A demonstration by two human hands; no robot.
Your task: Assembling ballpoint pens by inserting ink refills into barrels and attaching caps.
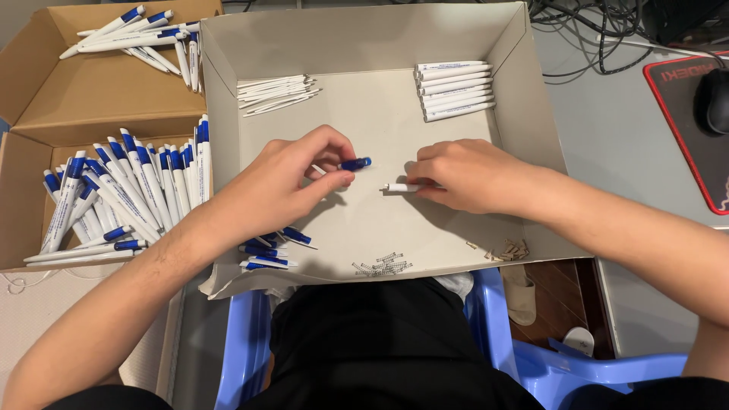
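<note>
At the far left a brown box (45, 106) holds finished pens (129, 186) with blue tops, in two compartments. Beside it sits a shallow grey tray (516, 91), where both hands work over the middle. The left hand (281, 186) is closed, pinching a blue cap (355, 163) between thumb and fingertips; the cap points right, just above the tray floor. Under that wrist, at the tray's near edge, lies a pile of blue parts (266, 250), and to its right a cluster of springs (383, 265). A short gap separates the cap from the white barrel (401, 187), which the right hand (467, 175) grips with curled fingers, its tip pointing left toward the cap. Behind the hands lie thin white refills (277, 91) and stacked white barrels (456, 89). Small tan bits (510, 250) sit in the near right corner. Nothing lies between cap and barrel. On the desk (630, 152) at the right are cables (600, 23) and a mouse (715, 99) on a mat.
</note>
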